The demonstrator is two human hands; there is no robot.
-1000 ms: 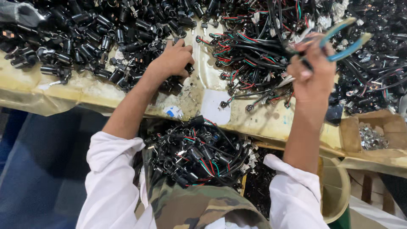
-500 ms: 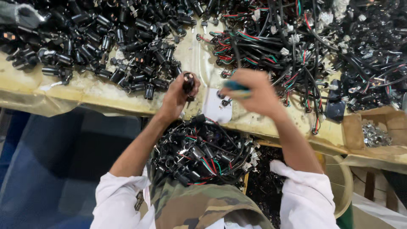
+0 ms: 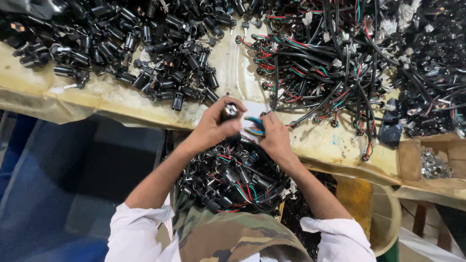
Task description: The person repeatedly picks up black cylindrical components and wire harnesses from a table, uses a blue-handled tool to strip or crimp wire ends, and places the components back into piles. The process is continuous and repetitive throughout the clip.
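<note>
Yellowed plastic sheeting covers the workbench (image 3: 116, 97), which runs across the upper part of the view with its near edge toward the person. On its left half lies a wide scatter of black cylindrical sockets (image 3: 145, 43), loose and overlapping, reaching from the far left edge almost to the middle. Below that edge, at the left, sits a dark blue bin (image 3: 58, 194).

At the middle of the near edge the two hands meet. The left hand (image 3: 213, 127) is curled, thumb and fingers pinching a small black socket with a metal tip (image 3: 228, 111) just over the bench edge. Touching it from the right, the right hand (image 3: 274, 138) is closed around a pair of blue-handled pliers (image 3: 255, 124) whose head I cannot make out — it points toward the socket. Under both hands, in the person's lap, rests a bundle of finished sockets with red, green and black wires (image 3: 238, 179).

Right of the hands a tangled heap of wired cable assemblies (image 3: 330, 63) fills the bench's right half. At the far right corner an open cardboard box (image 3: 437, 162) holds small silver metal parts.
</note>
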